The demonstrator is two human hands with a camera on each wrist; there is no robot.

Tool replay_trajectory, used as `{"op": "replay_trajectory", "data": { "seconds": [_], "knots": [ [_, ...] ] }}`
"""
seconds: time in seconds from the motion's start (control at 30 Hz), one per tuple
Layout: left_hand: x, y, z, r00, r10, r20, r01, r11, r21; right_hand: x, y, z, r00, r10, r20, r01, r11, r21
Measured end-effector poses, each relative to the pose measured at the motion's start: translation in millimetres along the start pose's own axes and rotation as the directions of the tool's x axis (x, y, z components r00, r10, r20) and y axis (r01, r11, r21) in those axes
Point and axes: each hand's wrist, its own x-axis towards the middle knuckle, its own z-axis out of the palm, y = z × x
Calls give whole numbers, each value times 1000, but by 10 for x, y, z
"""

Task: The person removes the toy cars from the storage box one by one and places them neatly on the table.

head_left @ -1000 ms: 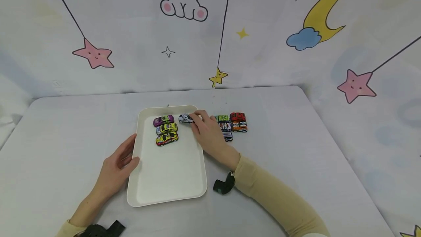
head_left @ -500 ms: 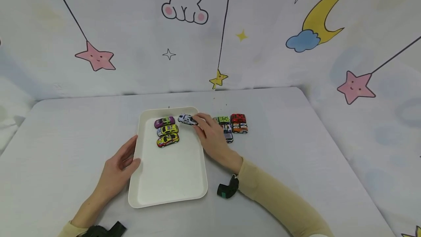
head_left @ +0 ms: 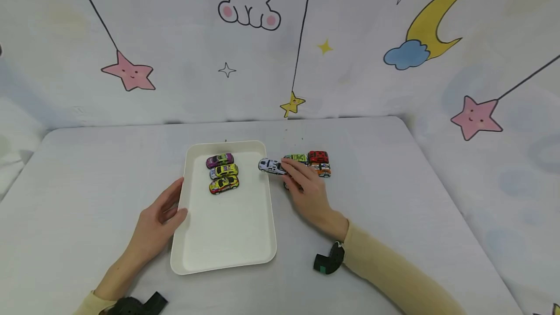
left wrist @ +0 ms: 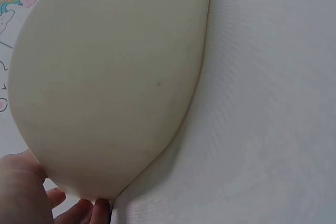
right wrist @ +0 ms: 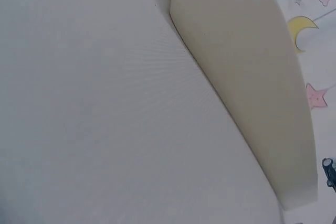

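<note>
My right hand (head_left: 310, 196) pinches the tail of a white toy car (head_left: 270, 166) with black markings, which overlaps the right rim of a white tray (head_left: 227, 237). Along the tray's left side, my left hand (head_left: 150, 225) grips the rim with thumb and fingers. Inside the tray, a purple toy car (head_left: 219, 160), a yellow one (head_left: 224, 171) and a yellow-and-red one (head_left: 224, 184) are lined up. In the left wrist view, fingers (left wrist: 101, 211) meet the lower tip of the tray's outer wall (left wrist: 110, 87).
Right of the tray stand a green toy car (head_left: 297, 158), a red one (head_left: 318, 156) and an orange one (head_left: 324, 169); others are mostly hidden by the right hand. A white cloth (head_left: 393, 198) covers the table. A patterned backdrop (head_left: 350, 38) hangs behind.
The right hand has carried the white toy car rightward, from the tray's upper right corner out to its right rim. The left hand and the other cars keep their places.
</note>
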Motion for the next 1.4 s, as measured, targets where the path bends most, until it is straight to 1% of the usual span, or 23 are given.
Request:
{"op": "replay_trajectory", "data": {
  "seconds": [0.17,0.3,0.53,0.77,0.87,1.1,1.3,1.4],
  "knots": [
    [2,-6,-2,1000,-6,3,6,1000,3,-101,98,-157,999,33,3,-33,999,-23],
    [10,-14,-8,1000,7,-3,-7,1000,-3,-142,163,-251,1000,27,-16,-28,999,-40],
    [17,-26,1,1000,19,-3,-20,999,-31,-225,255,-448,998,61,-1,-61,996,-62],
    [14,-25,-8,1000,16,0,-16,1000,-14,-326,363,-659,993,107,-42,-111,988,-105],
    [20,-35,-6,1000,20,-3,-20,999,-25,-351,406,-732,992,117,-49,-122,986,-115],
    [34,-47,11,1000,20,1,-20,1000,-22,-393,441,-814,994,95,-48,-100,987,-126],
    [33,-36,2,1000,20,0,-20,1000,-18,-417,419,-827,989,131,-74,-139,985,-106],
    [25,-38,-7,1000,18,-5,-18,1000,-18,-425,395,-827,986,157,-59,-163,980,-111]
  ]
}}
